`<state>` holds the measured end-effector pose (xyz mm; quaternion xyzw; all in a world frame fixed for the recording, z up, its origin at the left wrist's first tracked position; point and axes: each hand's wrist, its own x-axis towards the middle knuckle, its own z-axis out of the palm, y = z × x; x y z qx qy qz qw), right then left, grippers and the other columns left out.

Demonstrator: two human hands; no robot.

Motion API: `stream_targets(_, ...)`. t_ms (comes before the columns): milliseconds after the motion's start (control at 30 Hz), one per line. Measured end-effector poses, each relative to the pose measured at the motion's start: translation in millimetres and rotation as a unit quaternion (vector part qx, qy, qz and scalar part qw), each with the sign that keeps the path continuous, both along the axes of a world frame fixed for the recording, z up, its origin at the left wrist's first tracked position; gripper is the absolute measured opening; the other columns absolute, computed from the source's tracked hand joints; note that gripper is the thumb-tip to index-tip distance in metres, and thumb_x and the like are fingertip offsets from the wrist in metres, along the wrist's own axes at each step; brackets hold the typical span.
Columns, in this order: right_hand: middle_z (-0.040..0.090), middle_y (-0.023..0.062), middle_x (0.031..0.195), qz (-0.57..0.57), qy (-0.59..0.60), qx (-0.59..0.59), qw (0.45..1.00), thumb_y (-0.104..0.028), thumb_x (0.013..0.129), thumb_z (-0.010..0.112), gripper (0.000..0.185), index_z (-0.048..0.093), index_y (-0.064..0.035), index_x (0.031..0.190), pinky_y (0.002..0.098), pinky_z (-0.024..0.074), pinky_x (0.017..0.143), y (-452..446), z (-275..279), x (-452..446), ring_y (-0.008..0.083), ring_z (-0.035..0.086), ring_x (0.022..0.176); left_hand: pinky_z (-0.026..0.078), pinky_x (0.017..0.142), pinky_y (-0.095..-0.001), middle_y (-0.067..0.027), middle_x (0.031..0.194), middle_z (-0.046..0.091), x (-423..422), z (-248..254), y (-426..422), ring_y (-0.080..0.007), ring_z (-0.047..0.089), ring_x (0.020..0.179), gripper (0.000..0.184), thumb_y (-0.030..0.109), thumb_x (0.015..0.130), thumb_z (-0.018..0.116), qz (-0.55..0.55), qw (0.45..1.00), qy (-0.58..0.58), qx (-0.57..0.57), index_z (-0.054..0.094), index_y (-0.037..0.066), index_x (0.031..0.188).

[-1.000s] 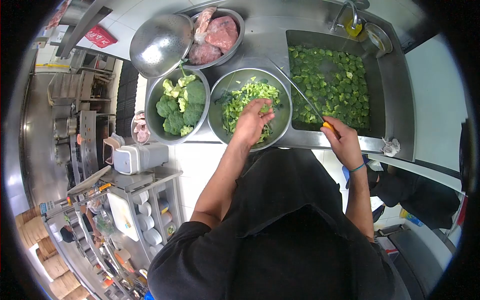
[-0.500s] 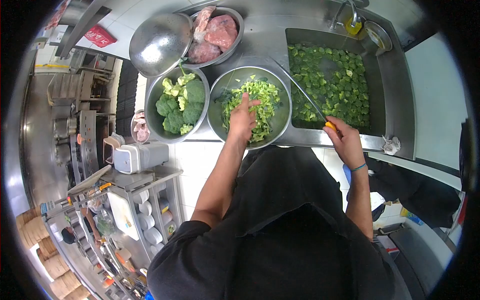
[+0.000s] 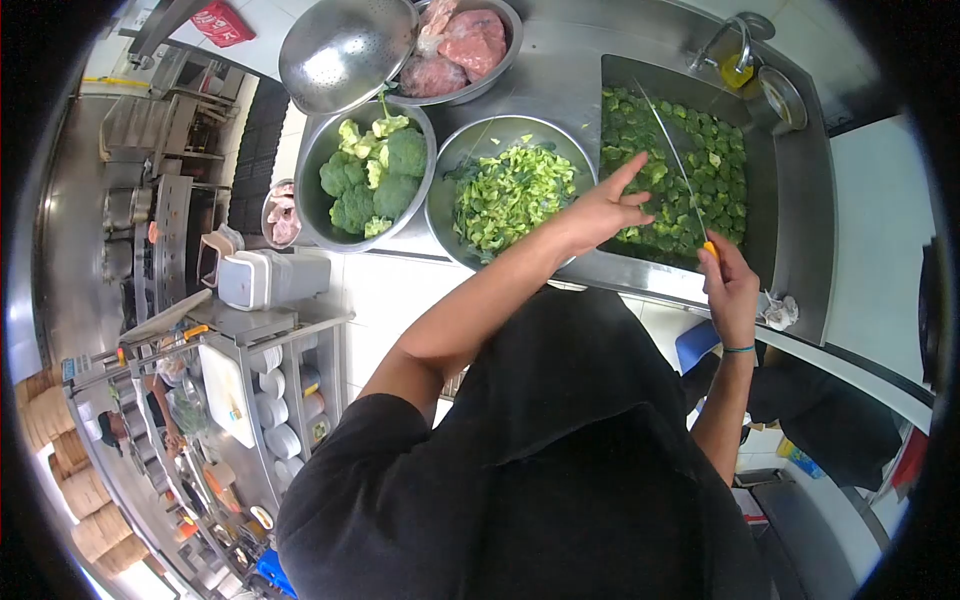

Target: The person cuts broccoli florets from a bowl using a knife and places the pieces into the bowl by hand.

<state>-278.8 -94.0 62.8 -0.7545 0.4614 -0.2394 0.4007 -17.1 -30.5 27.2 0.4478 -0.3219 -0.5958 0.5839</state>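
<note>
Yellow-handled, the knife (image 3: 682, 165) is resting in your right hand (image 3: 735, 285), which is gripping it at the near edge of the sink (image 3: 758, 175), its blade slanting toward the far left corner. You are holding your left hand (image 3: 608, 212) open, fingers spread, over the near left corner. Broccoli florets (image 3: 722, 165) are filling the basin beneath; left of it, a metal bowl (image 3: 440, 215) is holding chopped greens (image 3: 505, 195).

No text, brand, number or sign can be read. The red packet (image 3: 222, 23) at the upper left carries pale marks that look like lettering, too small and blurred to make out. The small blue-and-white piece (image 3: 76, 368) at the left end of the metal rack (image 3: 322, 328) also shows markings too small to read.
</note>
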Motion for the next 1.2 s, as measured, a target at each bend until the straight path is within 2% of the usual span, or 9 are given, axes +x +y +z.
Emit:
stream_targets(133, 0.064, -0.0037, 0.084, -0.005, 0.015, -0.029, 0.999, -0.019, 0.105, 0.072, 0.036, 0.07, -0.0034, 0.137, 0.023, 0.0441, 0.059, 3.3, -2.8, -11.3, 0.0036, 0.05, 0.065, 0.058, 0.099, -0.0368, -0.0196, 0.153, 0.06, 38.4, -24.0, 15.5, -0.0308, 0.069, 0.125, 0.054, 0.002, 0.099, 0.064, 0.009, 0.971, -0.196, 0.137, 0.055, 0.004, 0.153)
stream_targets(200, 0.064, -0.0036, 0.084, -0.014, 0.02, -0.024, 0.999, -0.019, 0.105, 0.072, 0.036, 0.07, -0.0032, 0.137, 0.0229, 0.044, 0.059, 8.6, -5.8, -15.7, 0.0037, 0.05, 0.065, 0.059, 0.093, -0.0409, -0.021, 0.13, 0.073, 78.4, -32.4, 44.5, -0.034, 0.074, 0.114, 0.032, 0.009, 0.096, 0.067, 0.1, 0.899, -0.411, 0.114, 0.076, 0.012, 0.126)
stream_targets(300, 0.078, 0.0104, 0.104, -0.022, 0.035, 0.041, 0.998, -0.019, 0.102, 0.076, 0.035, 0.071, 0.0, 0.131, 0.0282, 0.0552, 0.079, 16.5, 0.0, -14.7, 0.0109, 0.067, 0.087, 0.058, 0.095, -0.0469, -0.0208, 0.123, 0.073, 131.1, -59.4, 91.8, -0.0381, 0.073, 0.108, 0.025, 0.017, 0.096, 0.065, 0.089, 0.752, -0.617, 0.214, 0.08, 0.018, 0.117)
stream_targets(433, 0.078, 0.0117, 0.103, 0.014, 0.043, 0.043, 0.998, -0.02, 0.101, 0.077, 0.035, 0.071, 0.0001, 0.13, 0.0286, 0.0556, 0.077, 16.1, -6.1, -3.6, 0.0121, 0.068, 0.085, 0.056, 0.099, -0.0506, -0.0203, 0.125, 0.071, 162.0, -102.5, 125.3, -0.0386, 0.07, 0.114, 0.028, 0.019, 0.095, 0.067, -0.026, 0.651, -0.714, 0.257, 0.077, 0.016, 0.121)
stream_targets(633, 0.079, 0.0147, 0.103, 0.077, -0.004, 0.015, 0.997, -0.021, 0.099, 0.079, 0.037, 0.072, 0.0006, 0.128, 0.0297, 0.0561, 0.076, 13.5, 2.1, 25.8, 0.0148, 0.069, 0.08, 0.055, 0.1, -0.051, -0.0196, 0.125, 0.07, 165.8, -96.3, 117.4, -0.0379, 0.069, 0.115, 0.023, 0.016, 0.094, 0.069, -0.014, 0.65, -0.701, 0.294, 0.075, 0.014, 0.116)
stream_targets(833, 0.078, 0.016, 0.103, 0.103, 0.03, 0.039, 0.993, -0.021, 0.099, 0.079, 0.037, 0.071, -0.0027, 0.13, 0.0317, 0.0565, 0.075, 24.2, 7.1, 35.2, 0.0193, 0.072, 0.08, 0.059, 0.083, -0.0489, -0.0205, 0.103, 0.073, 164.3, -83.8, 126.5, -0.0386, 0.073, 0.103, 0.014, 0.018, 0.1, 0.066, 0.175, 0.75, -0.607, 0.196, 0.07, 0.007, 0.108)
stream_targets(967, 0.078, 0.0171, 0.104, 0.115, 0.013, 0.026, 0.993, -0.021, 0.099, 0.08, 0.037, 0.071, -0.0028, 0.129, 0.0331, 0.0568, 0.075, 33.0, -8.2, 32.9, 0.0221, 0.073, 0.081, 0.061, 0.068, -0.0387, -0.0157, 0.097, 0.072, 157.1, -73.7, 118.5, -0.0243, 0.074, 0.085, 0.015, 0.017, 0.108, 0.062, 0.231, 0.846, -0.42, 0.233, 0.068, 0.005, 0.112)
stream_targets(1067, 0.078, 0.018, 0.106, 0.128, 0.05, 0.052, 0.989, -0.022, 0.098, 0.08, 0.037, 0.071, -0.003, 0.128, 0.0341, 0.0576, 0.076, 35.8, 6.9, 38.2, 0.0246, 0.075, 0.083, 0.063, 0.076, -0.0348, -0.0101, 0.105, 0.069, 150.1, -84.3, 114.2, -0.0185, 0.07, 0.089, 0.017, 0.014, 0.108, 0.063, 0.242, 0.94, -0.166, 0.171, 0.067, 0.0, 0.117)
stream_targets(1200, 0.078, 0.0189, 0.107, 0.166, 0.038, 0.036, 0.985, -0.022, 0.097, 0.081, 0.038, 0.072, -0.0035, 0.128, 0.0361, 0.0588, 0.077, 38.4, 5.5, 40.7, 0.0306, 0.076, 0.087, 0.064, 0.087, -0.0335, -0.0071, 0.112, 0.065, 123.2, -55.6, 106.9, -0.0171, 0.067, 0.095, 0.02, 0.011, 0.108, 0.062, 0.237, 0.959, -0.007, 0.156, 0.065, -0.002, 0.122)
